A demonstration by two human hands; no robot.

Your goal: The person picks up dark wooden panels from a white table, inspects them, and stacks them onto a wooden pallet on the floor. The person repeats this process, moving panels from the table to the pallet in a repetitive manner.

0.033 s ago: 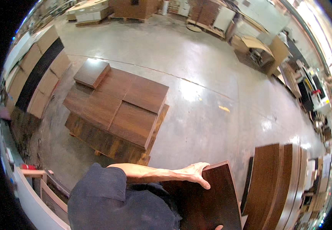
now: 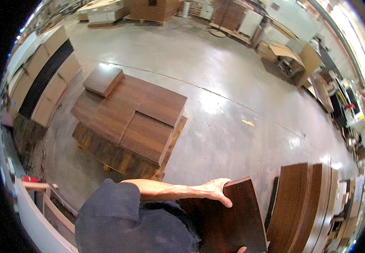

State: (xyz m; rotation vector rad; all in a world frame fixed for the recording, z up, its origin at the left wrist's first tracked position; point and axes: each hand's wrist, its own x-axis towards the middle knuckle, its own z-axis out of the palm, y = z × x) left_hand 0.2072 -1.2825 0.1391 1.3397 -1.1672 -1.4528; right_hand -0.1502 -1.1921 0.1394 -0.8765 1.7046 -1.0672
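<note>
My left hand [image 2: 217,189] reaches across my body and grips the top edge of a dark brown wooden panel [image 2: 233,223], which I hold flat in front of me at the lower middle. Only a fingertip of my right hand [image 2: 242,250] shows, at the panel's lower edge by the frame's bottom; its grip is hidden. My dark blue sleeve [image 2: 119,219] fills the lower left.
A pallet stacked with brown panels [image 2: 132,122] sits on the concrete floor [image 2: 233,105] ahead to the left. Several brown panels [image 2: 294,202] stand on edge at the right. Cardboard boxes [image 2: 43,76] line the left wall. Machines and crates stand at the far right.
</note>
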